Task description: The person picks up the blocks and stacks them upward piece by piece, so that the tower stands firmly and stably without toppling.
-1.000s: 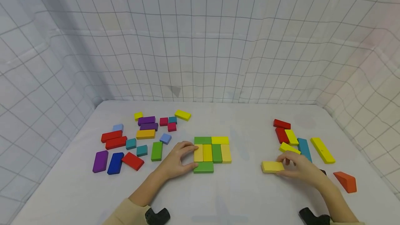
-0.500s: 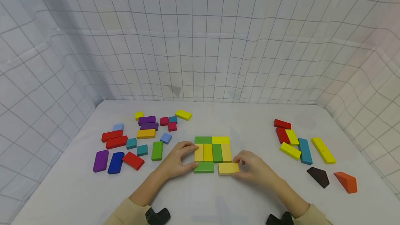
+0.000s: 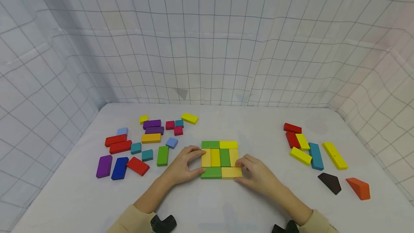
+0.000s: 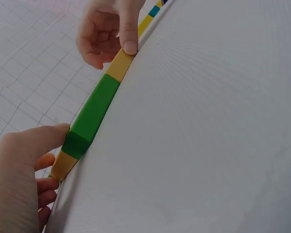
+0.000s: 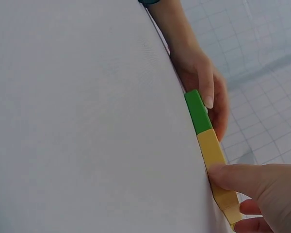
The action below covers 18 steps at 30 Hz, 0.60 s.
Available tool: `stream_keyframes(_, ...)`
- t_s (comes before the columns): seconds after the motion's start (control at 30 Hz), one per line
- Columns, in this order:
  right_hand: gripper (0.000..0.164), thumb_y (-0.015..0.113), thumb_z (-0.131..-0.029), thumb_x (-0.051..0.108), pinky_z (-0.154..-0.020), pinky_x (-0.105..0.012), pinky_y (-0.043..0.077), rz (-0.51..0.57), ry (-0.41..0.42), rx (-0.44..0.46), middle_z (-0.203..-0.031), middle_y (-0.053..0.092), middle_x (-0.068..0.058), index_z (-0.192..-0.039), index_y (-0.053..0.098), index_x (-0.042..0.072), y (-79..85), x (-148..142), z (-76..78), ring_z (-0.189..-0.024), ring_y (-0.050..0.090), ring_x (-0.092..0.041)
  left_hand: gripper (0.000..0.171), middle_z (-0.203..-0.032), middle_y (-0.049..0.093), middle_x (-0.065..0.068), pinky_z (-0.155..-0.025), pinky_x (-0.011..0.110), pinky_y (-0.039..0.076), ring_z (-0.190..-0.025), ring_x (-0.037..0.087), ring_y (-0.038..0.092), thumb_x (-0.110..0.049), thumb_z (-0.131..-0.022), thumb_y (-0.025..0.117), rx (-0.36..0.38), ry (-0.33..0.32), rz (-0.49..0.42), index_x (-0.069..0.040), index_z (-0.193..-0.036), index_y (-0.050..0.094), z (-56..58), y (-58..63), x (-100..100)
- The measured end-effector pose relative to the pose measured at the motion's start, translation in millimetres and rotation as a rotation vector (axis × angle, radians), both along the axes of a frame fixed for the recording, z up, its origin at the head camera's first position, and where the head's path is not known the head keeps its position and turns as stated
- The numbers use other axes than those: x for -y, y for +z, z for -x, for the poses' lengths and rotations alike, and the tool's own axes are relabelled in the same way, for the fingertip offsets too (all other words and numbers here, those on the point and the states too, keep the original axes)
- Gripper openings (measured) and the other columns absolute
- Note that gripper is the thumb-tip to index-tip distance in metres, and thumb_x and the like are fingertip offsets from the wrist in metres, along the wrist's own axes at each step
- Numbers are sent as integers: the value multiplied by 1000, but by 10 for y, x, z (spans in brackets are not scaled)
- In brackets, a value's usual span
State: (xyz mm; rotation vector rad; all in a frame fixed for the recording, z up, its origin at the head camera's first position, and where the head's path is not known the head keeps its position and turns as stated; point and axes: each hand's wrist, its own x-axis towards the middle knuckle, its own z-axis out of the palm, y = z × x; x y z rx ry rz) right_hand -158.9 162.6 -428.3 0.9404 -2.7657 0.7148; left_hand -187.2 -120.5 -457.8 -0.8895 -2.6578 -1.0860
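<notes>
A flat rectangle of green, bright yellow and pale yellow blocks lies mid-table. At its left edge is my left hand; thumb and index finger rest apart against the front-left green block and the pale yellow block behind it. My right hand holds the front-right pale yellow block by its outer end, thumb on the near face and fingers behind. That block's left end meets the green block. In the right wrist view the thumb presses its side. Fingertips behind the blocks are partly hidden.
On the left lie many loose blocks, among them a green block, a dark blue block and a purple block. Right of the hands are a blue block, yellow blocks, a black piece and an orange piece.
My right hand has carried the pale yellow block leftward from the right side and set it against the green block in the front row. My left hand has stayed in place.
</notes>
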Motion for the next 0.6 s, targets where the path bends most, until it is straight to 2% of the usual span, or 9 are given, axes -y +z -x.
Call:
stream_keyframes(0.17,46,80,-69,26,-63,-17,41,22,16,-18,-94,52,4,-109,62,12,-28,-1,9,-75,44,-7,49,-119,52,2,-94,43,42,-111,19,46,-33,-77,71,-1,1,0,-15,-121,59,3,-1,-4)
stream_keyframes(0.6,49,78,-70,33,-63,-16,38,68,21,31,-93,50,7,-112,61,15,-69,-9,35,-78,43,-7,49,-119,52,1,-95,43,42,-111,19,45,-33,-77,71,5,8,1,-15,-121,59,4,-4,-5)
